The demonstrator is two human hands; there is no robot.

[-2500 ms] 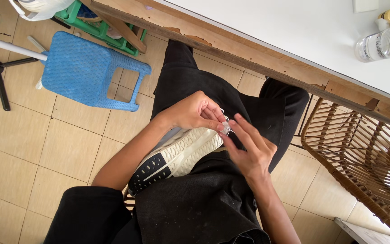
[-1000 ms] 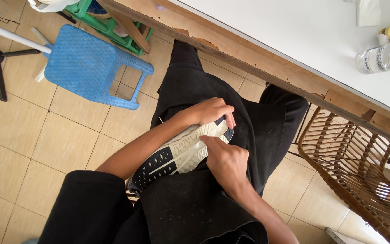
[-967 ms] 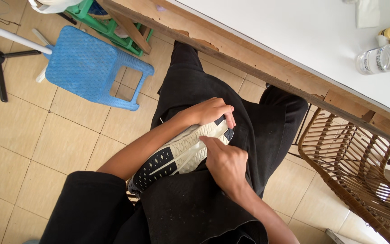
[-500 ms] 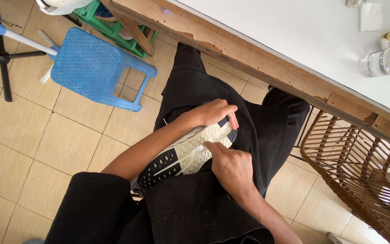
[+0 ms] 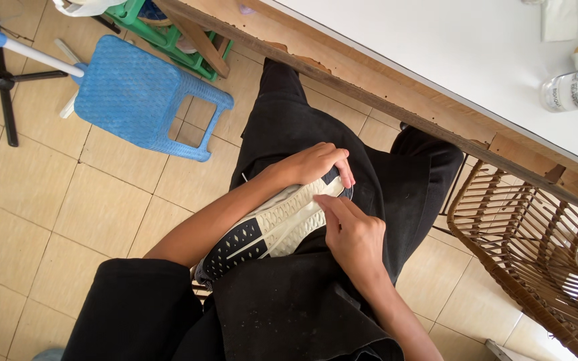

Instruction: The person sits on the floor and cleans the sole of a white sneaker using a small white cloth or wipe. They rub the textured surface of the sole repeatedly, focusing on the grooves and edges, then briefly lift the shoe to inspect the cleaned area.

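— What is held, and where is it kept?

— A sneaker [image 5: 272, 227] is laid sole-up across the lap, on black trousers [image 5: 302, 134]. Its cream-white sole with a dark heel section is turned toward the camera, the toe end pointed toward the bench [image 5: 449, 60].

— How is the left hand placed?

— The left hand [image 5: 312, 164] is curled over the toe end of the sneaker, fingers wrapped down around its far edge, so the shoe is gripped and steadied there.

— And the right hand?

— The right hand [image 5: 352, 234] is set against the near side of the toe, fingers drawn narrow and pressed to the sole's edge. Whether anything is pinched between the fingertips cannot be told.

— What is seen around the person?

— A blue plastic stool [image 5: 142, 97] is stood on the tiled floor [image 5: 68, 214] to the left, with a green crate [image 5: 162, 30] beyond it. A wicker chair [image 5: 536, 247] is placed at the right, under the bench edge. A clear bottle [image 5: 576, 87] is lying on the white bench top.
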